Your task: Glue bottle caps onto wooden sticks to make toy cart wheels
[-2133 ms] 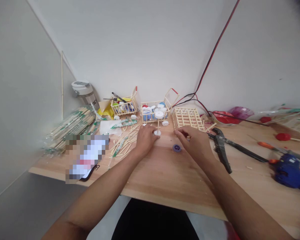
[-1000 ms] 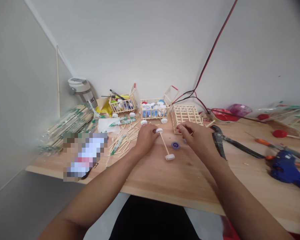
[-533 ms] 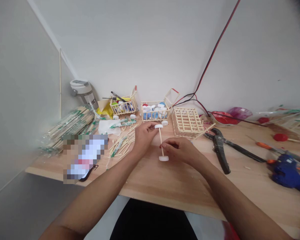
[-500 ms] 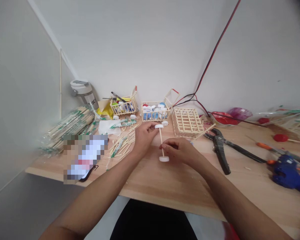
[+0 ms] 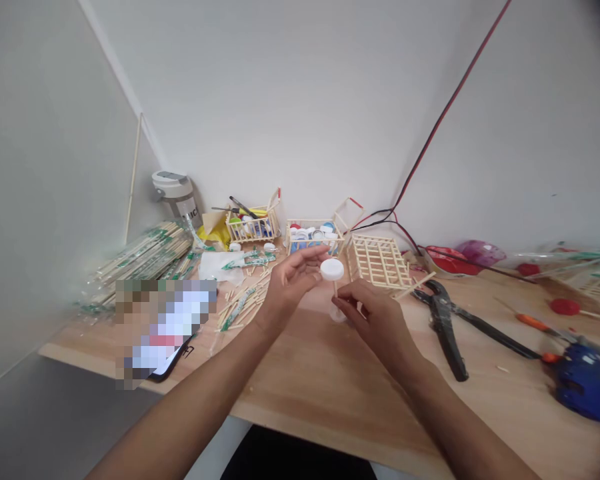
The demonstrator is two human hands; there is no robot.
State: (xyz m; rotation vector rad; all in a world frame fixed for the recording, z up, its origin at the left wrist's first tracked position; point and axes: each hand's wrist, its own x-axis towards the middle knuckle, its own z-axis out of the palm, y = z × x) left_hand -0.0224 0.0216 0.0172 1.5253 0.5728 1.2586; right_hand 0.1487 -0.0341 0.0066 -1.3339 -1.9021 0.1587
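My right hand pinches a thin wooden stick between thumb and fingers. A white bottle cap sits on the stick's upper end, its round top facing me. Another white cap is at the lower end, partly behind my fingertips and blurred. Just left of the upper cap is my left hand, open with its fingers stretched out. Its fingertips come close to that cap; whether they touch it I cannot tell. Behind the hands stands a lattice frame of glued sticks.
Two stick-built baskets, one of bottle caps and one with pens, stand by the wall. Left lie cut sticks, bundled skewers and a phone. Right are black-handled pliers and a blue glue gun.
My left hand has released the upper cap and opened beside it. The stick has tipped so the cap's top shows. The camera view has shifted slightly.
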